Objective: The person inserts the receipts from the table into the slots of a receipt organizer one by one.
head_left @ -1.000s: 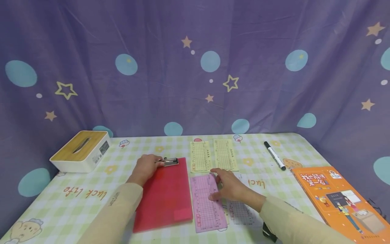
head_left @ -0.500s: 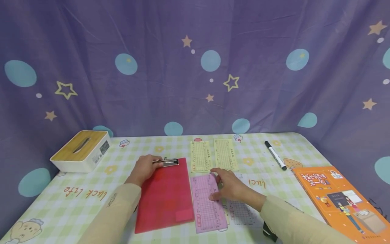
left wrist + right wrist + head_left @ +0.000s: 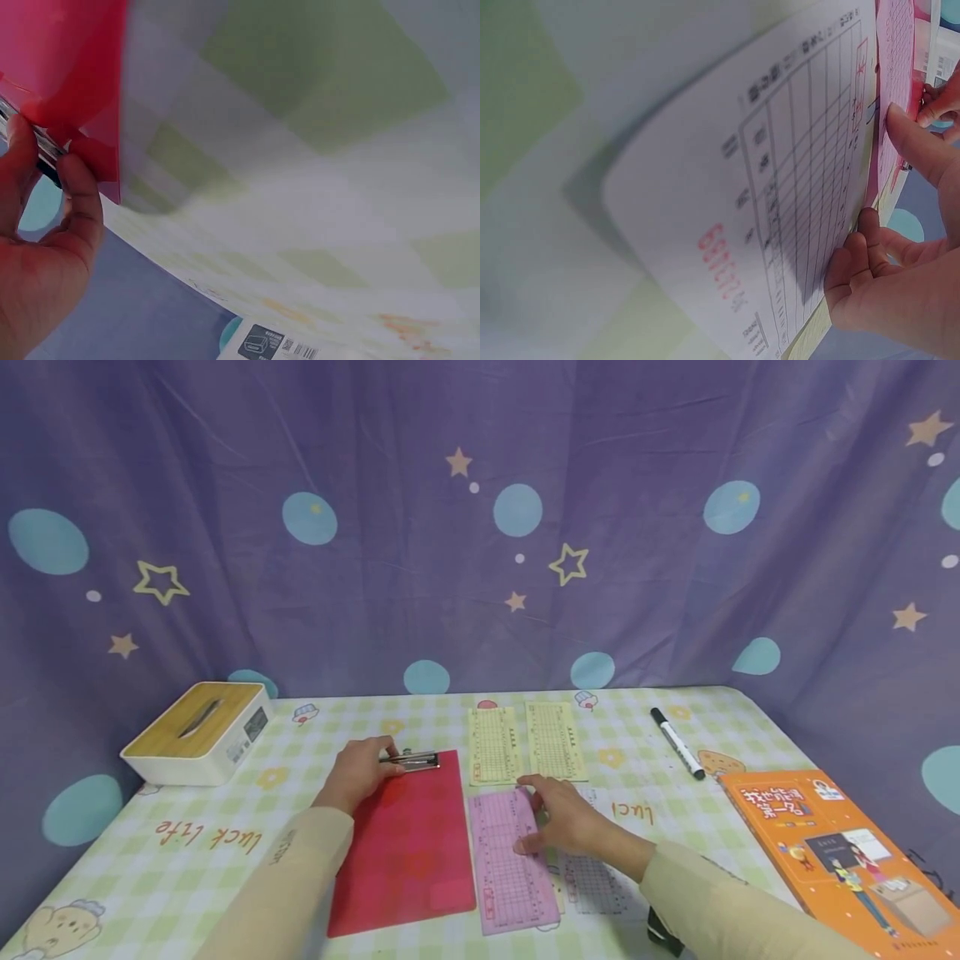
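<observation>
A red clip folder [image 3: 408,852] lies left of centre on the table. My left hand [image 3: 362,772] pinches its metal clip [image 3: 420,762] between thumb and fingers; the left wrist view shows that clip [image 3: 34,139] too. To the right of the folder is a pink form slip [image 3: 510,860]. My right hand [image 3: 566,818] has its thumb on top of this slip and its curled fingertips at the slip's right edge. Part of a white form slip [image 3: 596,885] shows beneath the right hand, and its red printed number is visible in the right wrist view.
Two yellow form slips [image 3: 493,745] lie behind the pink one. A marker [image 3: 677,743] and an orange book [image 3: 843,860] are on the right. At the left stands a tissue box [image 3: 198,732]. A black object [image 3: 663,935] is partly hidden by the right sleeve.
The red folder has shifted slightly right and then back left, together with the left hand at its clip. The right hand and the pink slip have stayed in place.
</observation>
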{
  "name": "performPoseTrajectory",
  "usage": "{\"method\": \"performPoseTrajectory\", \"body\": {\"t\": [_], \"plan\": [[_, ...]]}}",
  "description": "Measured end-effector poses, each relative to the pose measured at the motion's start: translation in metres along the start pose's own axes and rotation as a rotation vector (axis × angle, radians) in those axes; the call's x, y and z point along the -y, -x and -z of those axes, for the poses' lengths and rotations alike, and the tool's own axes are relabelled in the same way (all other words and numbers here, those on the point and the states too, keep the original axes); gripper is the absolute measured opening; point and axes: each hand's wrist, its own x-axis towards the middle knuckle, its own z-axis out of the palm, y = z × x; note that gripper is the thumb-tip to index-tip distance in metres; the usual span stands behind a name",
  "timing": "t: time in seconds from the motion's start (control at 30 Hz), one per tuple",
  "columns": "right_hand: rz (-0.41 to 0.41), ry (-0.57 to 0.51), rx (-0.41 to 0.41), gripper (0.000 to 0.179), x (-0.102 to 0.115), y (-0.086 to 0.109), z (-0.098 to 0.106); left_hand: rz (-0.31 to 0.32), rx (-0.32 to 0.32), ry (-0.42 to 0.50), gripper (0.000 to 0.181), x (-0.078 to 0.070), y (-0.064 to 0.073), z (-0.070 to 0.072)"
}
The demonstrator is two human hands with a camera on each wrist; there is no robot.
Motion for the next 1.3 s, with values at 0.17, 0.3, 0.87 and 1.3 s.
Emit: {"method": "performPoseTrajectory", "body": {"t": [0.17, 0.3, 0.87, 1.3], "plan": [[-0.005, -0.015, 0.001, 0.088, 0.001, 0.000, 0.000, -0.003, -0.023, 0.018, 0.011, 0.002, 0.000, 0.000], [-0.012, -0.019, 0.002, 0.088, 0.001, 0.000, 0.000, -0.001, -0.019, 0.029, 0.011, 0.004, 0.001, 0.000], [0.054, 0.017, -0.008, 0.092, 0.003, -0.001, 0.000, 0.018, 0.090, -0.047, 0.023, -0.010, 0.004, 0.006], [0.068, -0.083, 0.006, 0.008, 0.008, -0.003, 0.032, 0.028, 0.080, -0.067, 0.023, -0.015, 0.006, 0.006]]}}
